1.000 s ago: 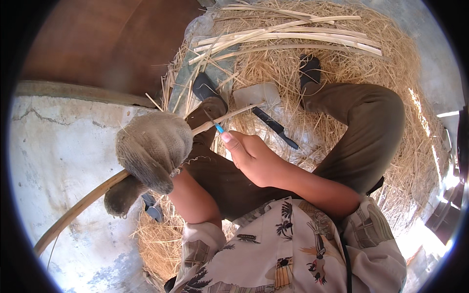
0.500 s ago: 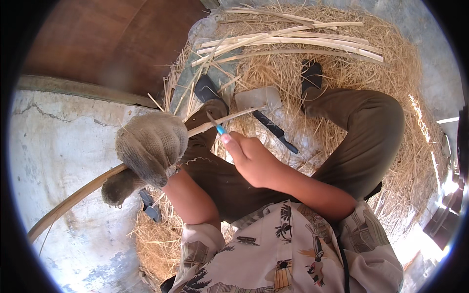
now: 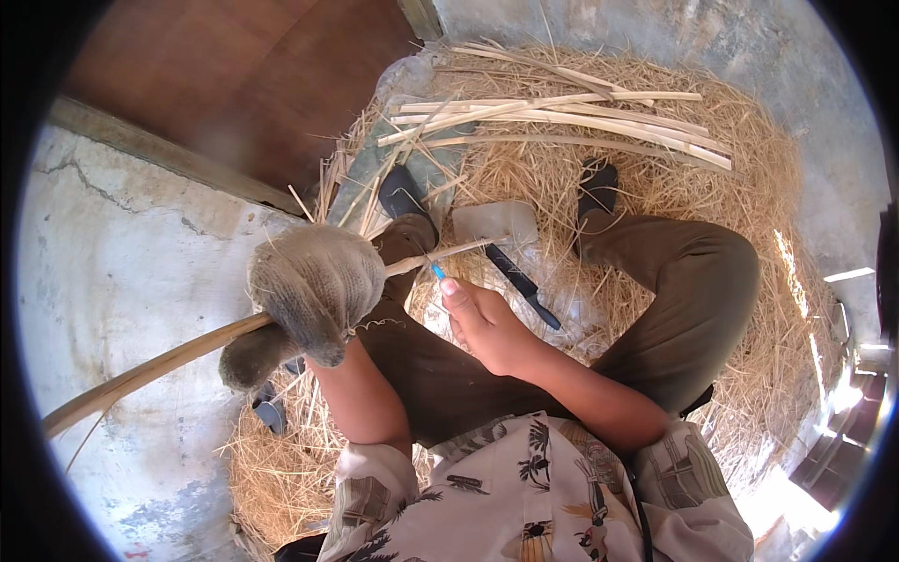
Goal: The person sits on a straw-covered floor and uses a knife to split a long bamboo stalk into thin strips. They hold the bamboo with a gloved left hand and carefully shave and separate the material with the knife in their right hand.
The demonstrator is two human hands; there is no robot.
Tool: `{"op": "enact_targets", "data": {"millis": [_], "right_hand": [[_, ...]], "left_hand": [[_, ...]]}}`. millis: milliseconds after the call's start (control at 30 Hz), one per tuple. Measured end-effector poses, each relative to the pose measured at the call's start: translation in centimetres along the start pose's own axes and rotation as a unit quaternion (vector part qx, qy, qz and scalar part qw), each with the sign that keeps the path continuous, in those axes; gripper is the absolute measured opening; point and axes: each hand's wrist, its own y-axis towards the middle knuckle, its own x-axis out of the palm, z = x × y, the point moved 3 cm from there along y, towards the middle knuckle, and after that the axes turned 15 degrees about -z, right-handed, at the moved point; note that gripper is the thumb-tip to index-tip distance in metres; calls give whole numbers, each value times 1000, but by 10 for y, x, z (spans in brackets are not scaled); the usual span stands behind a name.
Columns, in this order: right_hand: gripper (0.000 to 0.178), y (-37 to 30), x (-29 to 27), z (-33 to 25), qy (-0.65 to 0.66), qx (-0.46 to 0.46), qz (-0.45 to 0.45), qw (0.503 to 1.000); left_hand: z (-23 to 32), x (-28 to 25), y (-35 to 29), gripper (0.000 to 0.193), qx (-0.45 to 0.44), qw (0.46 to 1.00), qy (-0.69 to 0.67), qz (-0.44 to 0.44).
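My left hand (image 3: pixel 316 288), in a grey-beige knitted glove, is closed around a long bamboo strip (image 3: pixel 154 363). One long end runs down to the left; a thin, tapered end sticks out on the right of the glove. My bare right hand (image 3: pixel 492 328) grips a small knife (image 3: pixel 437 271), its bright blue part showing past the thumb. The knife's thin blade meets the strip's underside just right of the glove; it is hard to make out. Beyond my right hand, a black-handled knife with a broad dark blade (image 3: pixel 515 279) lies on the floor.
Several pale split strips (image 3: pixel 599 114) lie across the straw (image 3: pixel 749 201) at the back. A greyish flat block (image 3: pixel 494 223) sits between my feet. On the left stand a whitewashed wall (image 3: pixel 122 253) and a brown door panel (image 3: pixel 253 84). A dark sandal (image 3: pixel 270 412) lies near the wall.
The whole view has shifted, with the back scene lower. The small knife has turned, so less of its blade shows. Both hands keep their grips, a little further right in the picture.
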Motion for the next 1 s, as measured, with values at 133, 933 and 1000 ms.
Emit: {"op": "enact_targets", "data": {"millis": [133, 933, 1000], "right_hand": [[59, -9, 14, -21, -107, 4, 12, 994], [55, -3, 6, 1, -100, -18, 63, 993], [56, -6, 9, 2, -118, -15, 73, 990]], "left_hand": [[5, -13, -10, 40, 12, 981, -139, -134], [-1, -14, 21, 29, 5, 934, -144, -327], [-3, -14, 20, 33, 11, 923, -163, -347]]}}
